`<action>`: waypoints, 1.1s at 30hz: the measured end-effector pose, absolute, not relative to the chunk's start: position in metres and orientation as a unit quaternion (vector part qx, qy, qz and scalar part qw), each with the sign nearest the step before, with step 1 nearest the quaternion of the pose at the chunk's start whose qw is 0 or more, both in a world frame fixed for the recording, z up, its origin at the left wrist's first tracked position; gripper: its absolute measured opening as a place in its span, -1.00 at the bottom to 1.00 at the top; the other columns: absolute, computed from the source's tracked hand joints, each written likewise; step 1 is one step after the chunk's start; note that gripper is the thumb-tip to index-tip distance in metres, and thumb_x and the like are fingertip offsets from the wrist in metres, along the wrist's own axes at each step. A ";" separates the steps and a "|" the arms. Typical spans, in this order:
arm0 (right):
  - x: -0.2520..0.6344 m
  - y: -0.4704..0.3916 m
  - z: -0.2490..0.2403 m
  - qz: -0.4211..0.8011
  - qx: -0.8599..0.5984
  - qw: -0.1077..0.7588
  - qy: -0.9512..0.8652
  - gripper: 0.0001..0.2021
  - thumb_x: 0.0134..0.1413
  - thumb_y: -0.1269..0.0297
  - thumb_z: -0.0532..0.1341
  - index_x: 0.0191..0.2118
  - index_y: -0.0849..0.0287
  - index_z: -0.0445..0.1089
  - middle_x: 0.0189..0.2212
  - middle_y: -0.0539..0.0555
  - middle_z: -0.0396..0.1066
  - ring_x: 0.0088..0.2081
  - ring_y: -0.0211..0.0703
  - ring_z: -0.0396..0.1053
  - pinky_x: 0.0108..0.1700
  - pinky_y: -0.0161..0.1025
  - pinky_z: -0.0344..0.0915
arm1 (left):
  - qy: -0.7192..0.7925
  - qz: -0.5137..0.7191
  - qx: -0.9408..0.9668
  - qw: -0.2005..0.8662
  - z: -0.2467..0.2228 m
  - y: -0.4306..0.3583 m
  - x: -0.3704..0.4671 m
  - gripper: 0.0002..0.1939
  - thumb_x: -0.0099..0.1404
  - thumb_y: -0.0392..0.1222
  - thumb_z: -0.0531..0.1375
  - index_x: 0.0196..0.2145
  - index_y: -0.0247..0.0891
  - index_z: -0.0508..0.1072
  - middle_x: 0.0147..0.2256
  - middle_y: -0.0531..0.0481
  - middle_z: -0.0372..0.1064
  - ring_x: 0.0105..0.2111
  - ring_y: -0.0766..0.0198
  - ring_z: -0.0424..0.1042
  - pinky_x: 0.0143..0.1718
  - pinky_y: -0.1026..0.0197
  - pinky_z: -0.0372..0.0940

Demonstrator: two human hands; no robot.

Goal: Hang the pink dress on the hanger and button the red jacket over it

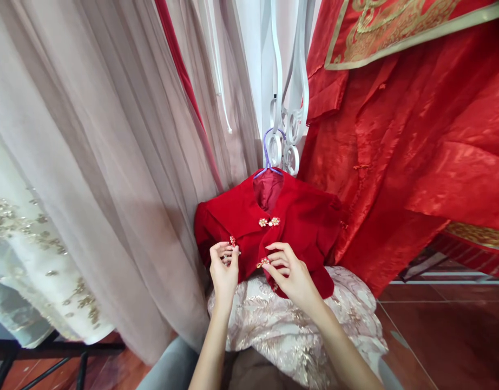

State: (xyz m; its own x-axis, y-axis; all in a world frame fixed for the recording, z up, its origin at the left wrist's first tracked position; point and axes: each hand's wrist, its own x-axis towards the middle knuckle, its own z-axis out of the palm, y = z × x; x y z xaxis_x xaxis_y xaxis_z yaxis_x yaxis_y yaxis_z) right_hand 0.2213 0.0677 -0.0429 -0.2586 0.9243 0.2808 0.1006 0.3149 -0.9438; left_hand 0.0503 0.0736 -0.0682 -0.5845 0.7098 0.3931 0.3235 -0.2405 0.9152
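A dark red velvet jacket (306, 211) hangs on a purple hanger (267, 149). Its collar is joined by a flower-shaped clasp (269, 222), while the front below hangs apart. My left hand (225, 271) pinches the jacket's left front edge beside a small jewelled clasp piece (232, 241). At the other front edge, my right hand (289, 272) holds a gold flower clasp piece (263, 262) between thumb and fingers. Another clasp piece shows partly below it.
Pale sheer curtains (123, 162) hang at left, near a white garment with gold beading (50, 260). Bright red robes (395, 151) hang at right. White scrolled metalwork (302, 81) stands behind the hanger. Pale brocade fabric (282, 325) lies below the jacket, over a red tiled floor (448, 330).
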 end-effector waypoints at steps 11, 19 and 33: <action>0.189 0.082 -0.030 0.418 -0.315 0.480 -0.704 -0.81 0.11 0.26 0.16 -0.15 0.06 0.42 -0.21 0.05 0.45 -0.25 -0.20 0.44 -0.22 -0.23 0.48 | 0.525 0.685 0.439 0.251 -0.051 0.061 0.051 -0.75 0.13 -0.03 0.26 -0.36 -0.28 0.44 -0.37 -0.03 0.42 -0.32 0.26 0.45 -0.22 0.19 0.42; 0.179 0.085 -0.031 0.415 -0.301 0.505 -0.694 -0.83 0.12 0.26 0.16 -0.19 0.09 0.44 -0.23 0.06 0.47 -0.25 -0.19 0.46 -0.23 -0.24 0.49 | 0.516 0.684 0.394 0.332 -0.038 0.052 0.051 -0.70 0.07 -0.04 0.29 -0.33 -0.33 0.52 -0.30 -0.09 0.50 -0.26 0.20 0.49 -0.15 0.12 0.43; 0.174 0.086 -0.036 0.420 -0.306 0.544 -0.659 -0.83 0.08 0.23 0.20 -0.21 0.11 0.47 -0.24 0.06 0.49 -0.21 -0.15 0.48 -0.13 -0.17 0.49 | 0.530 0.667 0.417 0.315 -0.039 0.048 0.052 -0.77 -0.01 -0.19 0.33 -0.34 -0.31 0.56 -0.31 -0.10 0.54 -0.32 0.22 0.51 -0.23 0.21 0.43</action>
State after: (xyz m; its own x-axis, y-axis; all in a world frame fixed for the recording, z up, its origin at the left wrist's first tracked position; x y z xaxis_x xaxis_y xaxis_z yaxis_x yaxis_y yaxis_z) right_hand 0.1744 0.0864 -0.0362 -0.2210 0.8605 0.4591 -0.0527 0.4595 -0.8866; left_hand 0.0520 0.0483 -0.0386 -0.4530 0.8631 0.2231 0.0225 -0.2392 0.9707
